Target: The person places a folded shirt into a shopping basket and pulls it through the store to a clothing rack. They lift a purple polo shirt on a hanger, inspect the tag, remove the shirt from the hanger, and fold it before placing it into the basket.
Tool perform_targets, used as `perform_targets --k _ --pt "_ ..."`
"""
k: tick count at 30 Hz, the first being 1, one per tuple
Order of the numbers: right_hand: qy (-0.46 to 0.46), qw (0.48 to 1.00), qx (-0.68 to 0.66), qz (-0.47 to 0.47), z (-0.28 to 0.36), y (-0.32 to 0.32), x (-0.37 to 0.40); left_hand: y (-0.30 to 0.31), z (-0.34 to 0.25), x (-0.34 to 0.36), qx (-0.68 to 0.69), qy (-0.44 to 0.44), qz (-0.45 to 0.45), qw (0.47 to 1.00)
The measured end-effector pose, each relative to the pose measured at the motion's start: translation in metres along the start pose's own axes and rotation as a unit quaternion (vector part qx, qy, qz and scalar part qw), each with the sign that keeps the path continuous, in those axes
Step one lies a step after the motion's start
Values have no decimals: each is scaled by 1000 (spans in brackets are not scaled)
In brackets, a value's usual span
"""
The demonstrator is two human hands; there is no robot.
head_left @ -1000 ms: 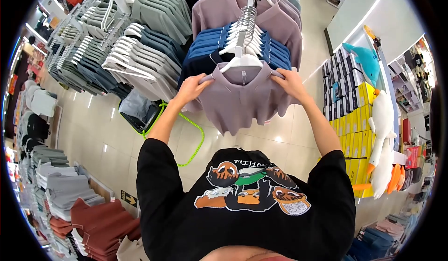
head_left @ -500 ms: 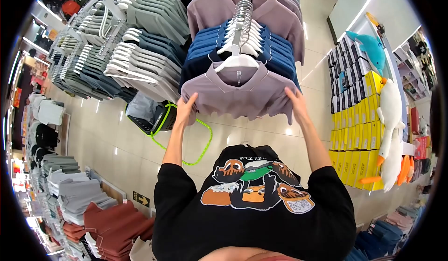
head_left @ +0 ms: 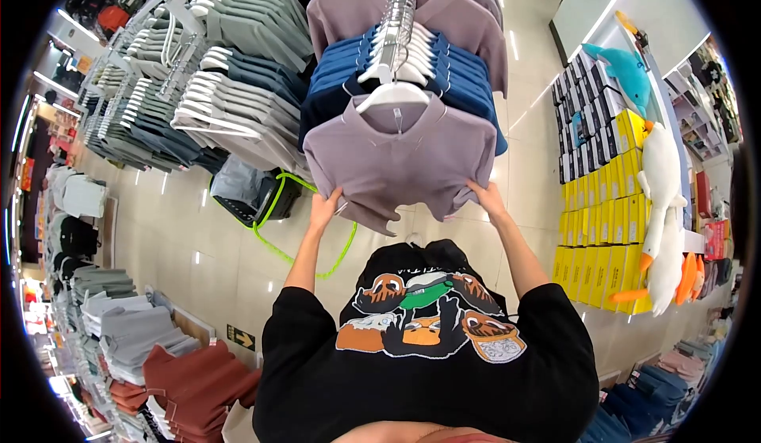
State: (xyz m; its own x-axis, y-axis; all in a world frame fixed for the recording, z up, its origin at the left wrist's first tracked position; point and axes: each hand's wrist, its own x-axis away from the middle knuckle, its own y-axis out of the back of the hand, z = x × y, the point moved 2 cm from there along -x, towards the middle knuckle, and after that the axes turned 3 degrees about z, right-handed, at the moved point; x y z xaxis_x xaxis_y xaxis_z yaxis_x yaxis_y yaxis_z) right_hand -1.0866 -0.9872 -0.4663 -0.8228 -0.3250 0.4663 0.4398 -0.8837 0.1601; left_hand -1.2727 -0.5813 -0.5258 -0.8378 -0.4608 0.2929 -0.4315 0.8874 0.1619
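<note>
A mauve polo shirt (head_left: 396, 154) hangs on a white hanger (head_left: 394, 93) at the front of a rack arm. My left hand (head_left: 326, 205) grips its edge at the lower left, fingers closed on the cloth. On the other side my right hand (head_left: 485, 197) pinches the fabric near the shirt's lower right. Between the hands the cloth is spread, with a wavy lower edge. Right behind it hang blue shirts (head_left: 464, 70) on white hangers, and farther back another mauve shirt (head_left: 337, 15).
Racks of grey-green shirts (head_left: 254, 27) stand at the left. A black basket (head_left: 273, 197) with a bright green handle is on the floor. Yellow boxes (head_left: 594, 221), a white plush goose (head_left: 659, 173) and a blue plush dolphin (head_left: 630, 74) are at the right.
Both hands have moved down from the shirt's sleeves to its lower edges. The shirt now hangs longer and is pulled towards me. The view has shifted slightly.
</note>
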Motion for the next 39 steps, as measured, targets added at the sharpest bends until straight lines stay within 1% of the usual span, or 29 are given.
perform_targets --k 2,3,6,7,11,14,16,17,18,19,20,21,22,23,24,25,26,27,29,30,31,32,33,35,37,38,39 --pt "27 999 -13 -25 0 9 0 8 7 5 -48 51 5 998" --pt "22 999 -15 -23 4 12 2 7 2 14 -28 14 -12 999" --pt "37 999 -32 -16 11 16 10 10 0 36 -26 22 -28 999" --pt "32 999 -25 -21 12 19 10 6 0 44 10 -18 -68 997" --pt "33 999 -8 -25 9 28 20 3 -3 84 21 1 -68 997" --pt "43 999 -12 -24 3 30 31 5 5 107 6 -5 -84 996" --pt "43 999 -17 -29 -9 34 37 9 23 121 -32 -14 -77 996" --pt "54 997 -4 -51 -15 38 38 12 32 126 -36 -12 -79 996" --pt "63 995 10 -74 -21 39 39 16 38 131 -96 -55 -73 991" --pt "61 995 26 -76 -19 38 47 18 38 141 -156 -94 -66 981" --pt "53 996 22 -70 -21 31 57 21 41 150 -163 -87 -66 981" --pt "124 981 57 -141 -11 18 76 20 32 161 -162 -74 -60 982" --pt "195 953 91 -213 -7 11 89 16 15 172 -161 -65 -53 983" --pt "246 935 135 -216 -25 2 88 9 -23 193 -172 -55 -30 983" --pt "265 946 116 -148 -33 -14 98 2 -41 204 -178 -53 -26 982" --pt "282 951 95 -80 -38 -42 114 -4 -52 213 -86 -47 -13 995" --pt "282 952 120 -10 -39 -74 138 -10 -64 222 6 -39 0 999" --pt "281 947 144 60 -37 -107 166 -15 -85 233 3 -34 5 999" --pt "242 951 162 101 -24 -162 215 -26 -129 249 183 41 50 981" --pt "237 953 159 98 -23 -183 219 -28 -143 253 180 46 55 981" --pt "244 958 121 95 -19 -201 217 -30 -156 256 187 22 79 979" --pt "253 960 83 91 -17 -210 211 -30 -164 257 195 -3 103 975" --pt "250 961 80 87 -24 -212 196 -27 -167 257 215 -3 95 972" --pt "226 972 69 16 -45 -210 160 -13 -177 253 232 -10 103 967" --pt "103 980 165 -31 -43 -187 160 7 -188 250 276 -19 99 956" --pt "123 971 191 -73 -68 -176 144 19 -191 246 272 -32 67 959" --pt "143 959 216 -116 -97 -162 125 32 -192 240 278 -49 75 956"
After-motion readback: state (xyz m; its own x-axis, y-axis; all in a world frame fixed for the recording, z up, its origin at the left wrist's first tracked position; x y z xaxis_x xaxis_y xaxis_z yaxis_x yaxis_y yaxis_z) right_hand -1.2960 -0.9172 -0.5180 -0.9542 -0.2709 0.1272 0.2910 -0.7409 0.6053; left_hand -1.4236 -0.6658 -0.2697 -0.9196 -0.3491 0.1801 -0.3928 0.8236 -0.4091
